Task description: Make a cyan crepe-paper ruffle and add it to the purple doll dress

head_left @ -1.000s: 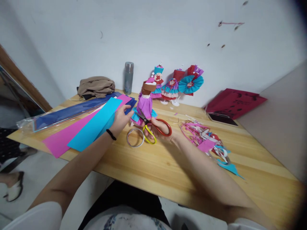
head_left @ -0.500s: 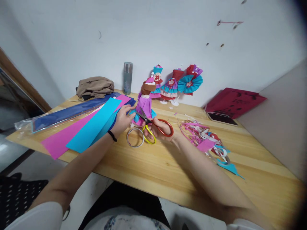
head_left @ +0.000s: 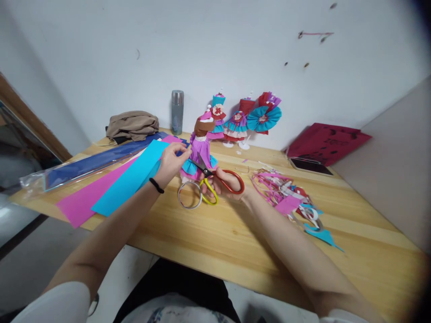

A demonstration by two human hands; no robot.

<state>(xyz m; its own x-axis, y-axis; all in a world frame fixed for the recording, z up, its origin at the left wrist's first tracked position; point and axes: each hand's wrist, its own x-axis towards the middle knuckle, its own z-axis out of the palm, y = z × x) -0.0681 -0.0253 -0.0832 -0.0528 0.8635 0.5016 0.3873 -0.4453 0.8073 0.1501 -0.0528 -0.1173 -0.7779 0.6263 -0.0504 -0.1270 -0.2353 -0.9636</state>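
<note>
My right hand [head_left: 226, 181] grips a pair of scissors [head_left: 205, 170] with one red and one yellow handle loop. Their dark blades stand apart and point up and left, in front of a small dress form [head_left: 201, 150] in a purple paper skirt with turquoise trim and a brown top. My left hand [head_left: 173, 160] is just left of the skirt, over the paper strips. Its thumb and fingertips are pinched together; whatever they hold is too small to make out. A roll of tape [head_left: 178, 201] lies on the table below the blades.
Turquoise [head_left: 134, 172] and pink [head_left: 79, 207] paper strips lie left, beside a plastic-wrapped blue pack [head_left: 84, 166]. Behind stand a flask [head_left: 177, 114] and more paper dresses [head_left: 238, 123]. Paper scraps [head_left: 289, 202], a tablet-like device [head_left: 311, 166] and a dark-red bag [head_left: 332, 146] are right.
My left hand has drawn a little left and up from the skirt, and its fingers have come together. The scissors stay in nearly the same place.
</note>
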